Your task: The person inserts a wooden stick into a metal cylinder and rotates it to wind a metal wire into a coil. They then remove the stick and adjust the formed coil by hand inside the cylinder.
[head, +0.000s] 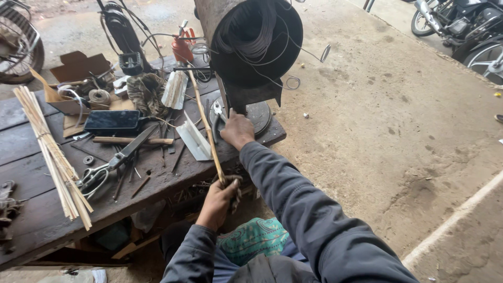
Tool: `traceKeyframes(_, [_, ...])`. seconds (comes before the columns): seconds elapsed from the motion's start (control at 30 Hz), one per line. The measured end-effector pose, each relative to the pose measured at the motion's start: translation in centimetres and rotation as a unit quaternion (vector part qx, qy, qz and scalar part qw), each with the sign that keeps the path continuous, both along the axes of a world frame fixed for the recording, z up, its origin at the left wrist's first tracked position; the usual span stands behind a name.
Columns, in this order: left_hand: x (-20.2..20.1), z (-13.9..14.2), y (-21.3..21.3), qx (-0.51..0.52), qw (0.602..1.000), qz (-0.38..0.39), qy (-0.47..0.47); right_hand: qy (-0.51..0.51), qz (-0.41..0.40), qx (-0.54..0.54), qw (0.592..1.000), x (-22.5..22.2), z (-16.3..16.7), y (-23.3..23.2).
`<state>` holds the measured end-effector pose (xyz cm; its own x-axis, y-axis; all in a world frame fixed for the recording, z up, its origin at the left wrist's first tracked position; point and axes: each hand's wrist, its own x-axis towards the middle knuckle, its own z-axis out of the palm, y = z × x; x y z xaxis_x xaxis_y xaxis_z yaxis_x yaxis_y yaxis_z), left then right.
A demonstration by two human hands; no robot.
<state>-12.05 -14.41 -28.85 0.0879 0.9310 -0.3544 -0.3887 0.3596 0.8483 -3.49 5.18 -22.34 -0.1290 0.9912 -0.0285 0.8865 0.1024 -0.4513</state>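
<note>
Two hands: both busy at the near edge of the dark wooden workbench (31,220).
Far left: bundle of thin pale sticks (52,157) lying along the bench, well apart from the hands.
Left-centre: scissors (94,175) and long dark shears (131,147), flat on the bench beside a black slab (112,120).
Left hand (220,202): fist closed round the lower end of a long bamboo strip (207,126), below the bench edge.
Strip: slants up and away over the bench, top end near the red can (182,50).
Right hand (238,131): on the bench beside pliers (217,118), fingers curled down; grip on the pliers not clear.
Above right: metal drum (257,36) loaded with coiled wire (251,29), loose ends dangling.
Step, as judged: strip steadied, tool being reached for.
Next move needs: firm hold on the strip, clean pick-up of the pliers.
</note>
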Motion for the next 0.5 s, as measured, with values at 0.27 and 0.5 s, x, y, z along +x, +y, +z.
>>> traceKeyframes(0.27, [0.3,-1.5,-4.5,-0.053,0.994,-0.092,0.023,0.159,-0.046,-0.124,0.978,4.7,-0.4,-0.6])
traceKeyframes(0.5, [0.6,1.2,-6.2,0.011,0.998,-0.058,-0.017,0.470,0.049,-0.181,0.862,12.1,-4.5,-4.8])
